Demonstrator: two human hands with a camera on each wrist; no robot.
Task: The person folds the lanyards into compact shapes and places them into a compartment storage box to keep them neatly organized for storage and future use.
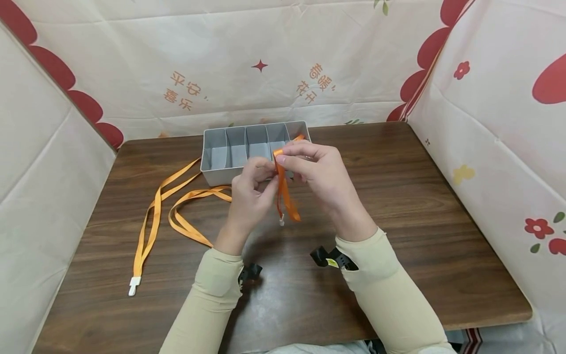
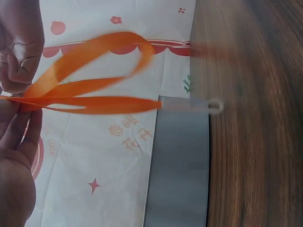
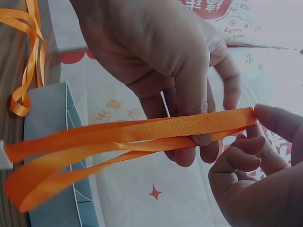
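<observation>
Above the table, both hands hold a folded orange lanyard (image 1: 287, 196). My right hand (image 1: 325, 179) pinches the top end of the fold between thumb and fingers. Just below, my left hand (image 1: 252, 194) grips the strap between its thumb and fingers. In the right wrist view, the strap (image 3: 203, 124) runs between the left hand's fingers to the right hand's fingertips. Loose loops and a pale clip (image 2: 189, 105) hang beneath the hands. Directly behind them stands a grey divided box (image 1: 221, 174), partly covered by the hands.
Two more orange lanyards lie left of the hands. One lanyard (image 1: 155, 209) stretches toward the front, ending in a white clip (image 1: 134, 284); the other lanyard (image 1: 181, 223) curves behind the left forearm. Patterned cloth (image 1: 247, 39) walls the wooden table (image 1: 420, 221) at the back and sides.
</observation>
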